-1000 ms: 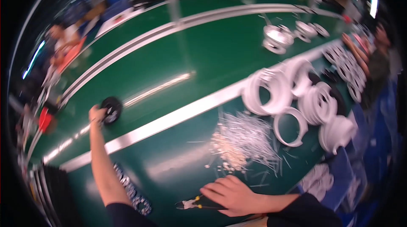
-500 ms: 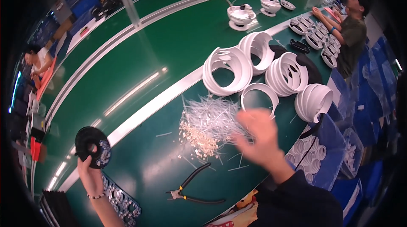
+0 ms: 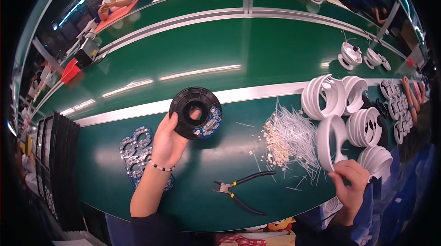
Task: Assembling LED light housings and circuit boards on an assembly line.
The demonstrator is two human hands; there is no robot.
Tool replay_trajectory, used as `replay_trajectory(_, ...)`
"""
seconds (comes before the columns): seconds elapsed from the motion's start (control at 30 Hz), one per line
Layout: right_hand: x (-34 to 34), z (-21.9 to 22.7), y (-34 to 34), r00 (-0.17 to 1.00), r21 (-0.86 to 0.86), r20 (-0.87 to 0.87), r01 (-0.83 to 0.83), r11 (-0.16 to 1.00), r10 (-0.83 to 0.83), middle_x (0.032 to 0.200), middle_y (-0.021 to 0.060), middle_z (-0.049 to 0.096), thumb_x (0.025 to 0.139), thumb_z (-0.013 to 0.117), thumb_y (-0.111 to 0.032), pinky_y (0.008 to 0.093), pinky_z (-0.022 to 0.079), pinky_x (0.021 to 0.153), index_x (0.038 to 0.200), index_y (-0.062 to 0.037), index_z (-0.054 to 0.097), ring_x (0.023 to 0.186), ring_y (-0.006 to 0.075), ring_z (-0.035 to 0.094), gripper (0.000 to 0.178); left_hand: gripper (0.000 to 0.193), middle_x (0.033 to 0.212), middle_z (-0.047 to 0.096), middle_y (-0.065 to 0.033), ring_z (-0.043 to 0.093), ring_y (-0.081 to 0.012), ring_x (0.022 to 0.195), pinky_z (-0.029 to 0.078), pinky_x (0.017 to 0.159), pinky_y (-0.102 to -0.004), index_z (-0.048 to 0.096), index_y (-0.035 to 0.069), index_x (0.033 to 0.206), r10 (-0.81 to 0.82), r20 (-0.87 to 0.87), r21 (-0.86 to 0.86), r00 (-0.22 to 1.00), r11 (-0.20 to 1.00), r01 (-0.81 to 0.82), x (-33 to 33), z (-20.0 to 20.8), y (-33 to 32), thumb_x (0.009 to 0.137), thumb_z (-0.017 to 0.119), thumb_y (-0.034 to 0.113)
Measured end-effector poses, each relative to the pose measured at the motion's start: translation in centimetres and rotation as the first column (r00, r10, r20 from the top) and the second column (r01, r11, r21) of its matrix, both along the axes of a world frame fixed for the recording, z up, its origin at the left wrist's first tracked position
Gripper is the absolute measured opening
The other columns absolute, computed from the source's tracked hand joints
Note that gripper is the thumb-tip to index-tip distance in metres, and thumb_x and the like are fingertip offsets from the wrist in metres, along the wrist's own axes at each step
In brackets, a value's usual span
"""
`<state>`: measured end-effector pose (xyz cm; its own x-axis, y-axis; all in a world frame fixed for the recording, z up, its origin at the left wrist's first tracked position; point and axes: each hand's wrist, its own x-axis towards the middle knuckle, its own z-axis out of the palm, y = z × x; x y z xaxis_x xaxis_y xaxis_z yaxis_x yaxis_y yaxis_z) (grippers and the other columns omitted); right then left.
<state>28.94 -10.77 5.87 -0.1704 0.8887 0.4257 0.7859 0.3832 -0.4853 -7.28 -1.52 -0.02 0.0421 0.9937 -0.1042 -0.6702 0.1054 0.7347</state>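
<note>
My left hand (image 3: pixel 166 148) grips a round black plastic housing (image 3: pixel 182 101) by its lower left edge, above the table. This housing has a central hole, and a curved blue circuit board (image 3: pixel 211 124) sits on its right side. At the right, my right hand (image 3: pixel 351 182) pinches the lower edge of a white plastic ring (image 3: pixel 324 142), which stands on its side. Between the hands lie thin translucent white strips (image 3: pixel 296 136) in a heap, with small cream pieces (image 3: pixel 275 145) along its left. Diagonal cutters (image 3: pixel 225 187) with black handles lie spread nearer me.
Blue circuit boards (image 3: pixel 137 154) lie left of my forearm, beside stacked black trays (image 3: pixel 57 154). More white rings (image 3: pixel 321 97) crowd the right. A metal rail (image 3: pixel 257 91) separates my table from a green surface (image 3: pixel 206 48) beyond. Other people sit across and far right.
The view has swung left. My left hand has brought the black housing in closer over the table. My right hand has moved from beside the strips to the white ring and closed on its edge.
</note>
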Motion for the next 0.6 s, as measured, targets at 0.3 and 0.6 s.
replay_trajectory(0.3, -7.2, -5.3, 5.9, 0.801, 0.055, 0.126, -0.595, 0.802, 0.585, 0.079, 0.0098, 0.061, 0.055, 0.078, -0.032, 0.028, 0.051, 0.06, 0.073, -0.0007, 0.059, 0.068, 0.0231, 0.061, 0.041, 0.031, 0.119, 0.047, -0.0136, 0.048, -0.0218, 0.108, 0.04, 0.092, -0.038, 0.036, -0.001, 0.12, 0.166, 0.044, 0.086, 0.985, 0.982, -0.169, -0.6, -0.3, 0.0, 0.092, 0.036, 0.014)
replay_trajectory(0.6, -11.3, -7.1, 7.6, 0.74, 0.029, 0.232, -0.654, 0.756, 0.631, 0.106, 0.0149, 0.054, 0.059, 0.071, -0.046, 0.053, 0.032, 0.091, 0.084, -0.002, 0.06, 0.108, 0.0363, 0.044, 0.052, 0.03, 0.118, 0.047, -0.0125, 0.048, -0.0214, 0.107, 0.04, 0.091, -0.0381, 0.037, 0.0, 0.119, 0.196, 0.057, 0.054, 0.979, 0.978, -0.199, -1.2, -0.1, -0.4, 0.092, 0.034, 0.012)
